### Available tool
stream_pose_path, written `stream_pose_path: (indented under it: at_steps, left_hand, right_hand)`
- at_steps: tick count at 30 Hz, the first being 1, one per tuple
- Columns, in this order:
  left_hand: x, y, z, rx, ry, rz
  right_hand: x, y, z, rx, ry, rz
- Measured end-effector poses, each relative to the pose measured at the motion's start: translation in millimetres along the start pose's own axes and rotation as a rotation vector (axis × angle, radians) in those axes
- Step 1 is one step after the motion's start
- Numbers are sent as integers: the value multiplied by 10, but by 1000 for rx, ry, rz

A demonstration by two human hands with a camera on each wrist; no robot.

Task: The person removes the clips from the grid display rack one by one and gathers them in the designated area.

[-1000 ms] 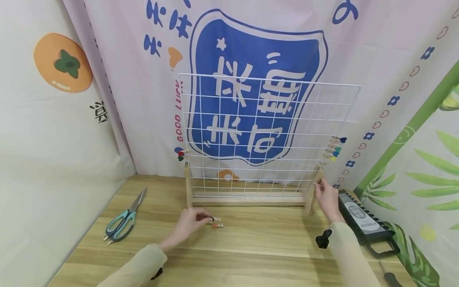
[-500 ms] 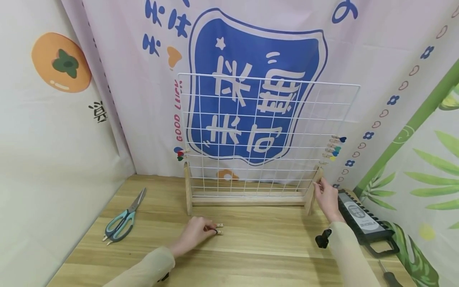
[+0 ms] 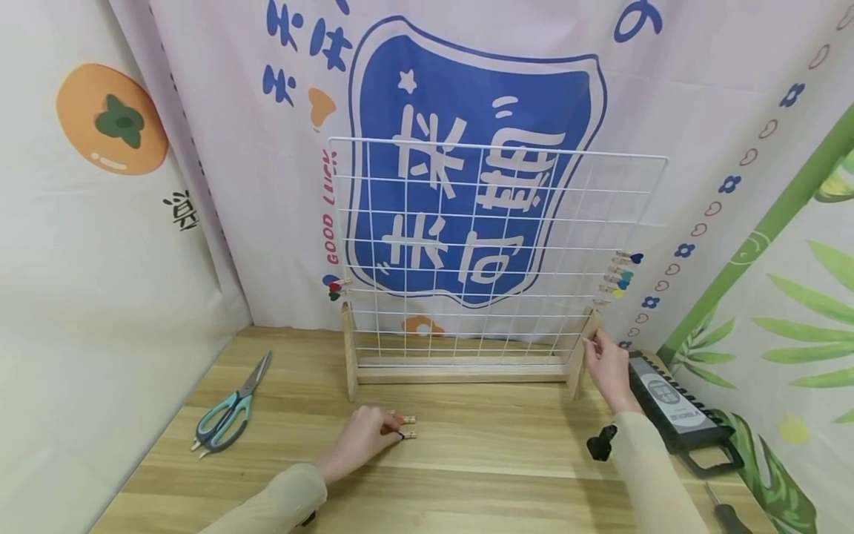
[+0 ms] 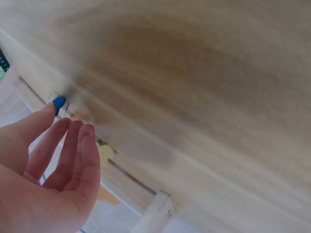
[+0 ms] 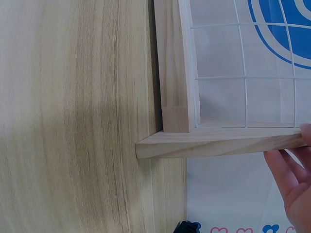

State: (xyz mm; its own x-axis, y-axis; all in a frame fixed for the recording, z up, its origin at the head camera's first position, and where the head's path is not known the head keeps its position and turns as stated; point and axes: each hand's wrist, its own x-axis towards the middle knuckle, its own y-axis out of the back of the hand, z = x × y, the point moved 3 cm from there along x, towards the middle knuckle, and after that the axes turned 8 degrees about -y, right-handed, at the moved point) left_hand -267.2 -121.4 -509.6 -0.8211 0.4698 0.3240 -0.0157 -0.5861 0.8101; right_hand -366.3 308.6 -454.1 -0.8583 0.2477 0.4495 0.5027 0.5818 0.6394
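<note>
Just in front of the grid rack, my left hand [image 3: 363,437] pinches a small wooden clothespin [image 3: 409,435] low over the table. Its blue heart [image 4: 59,104] shows at my thumb tip in the left wrist view. Right beside it lies another clothespin [image 3: 408,420] with an orange heart, partly covered by my fingers. A white wire grid [image 3: 490,219] stands upright in a wooden stand [image 3: 460,374]. My right hand [image 3: 607,367] holds the stand's right upright [image 5: 218,144] between thumb and fingers.
Several heart clothespins [image 3: 620,282] are clipped to the grid's right edge, and more clothespins [image 3: 336,288] to its left edge. Scissors [image 3: 233,408] lie at the left. A boxy black-and-grey case [image 3: 680,408] and a screwdriver [image 3: 727,515] lie at the right. A printed curtain hangs behind.
My left hand has moved slightly toward me with the blue-heart clothespin, from the far side of the orange-heart one to its near side. The right hand stays on the upright.
</note>
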Motion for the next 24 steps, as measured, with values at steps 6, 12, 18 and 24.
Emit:
stream_pose_path:
  at_steps: [6, 12, 18, 24]
  left_hand:
    - [79, 253, -9, -2, -16, 109]
    - [227, 805, -52, -49, 93, 216]
    - [330, 1423, -99, 39, 76, 391]
    - [409, 1858, -182, 42, 121, 497]
  right_hand:
    - [-17, 6, -11, 3, 17, -2]
    - [-13, 12, -15, 12, 34, 5]
    - [-9, 19, -20, 10, 36, 12]
    - [-20, 10, -11, 8, 38, 10]
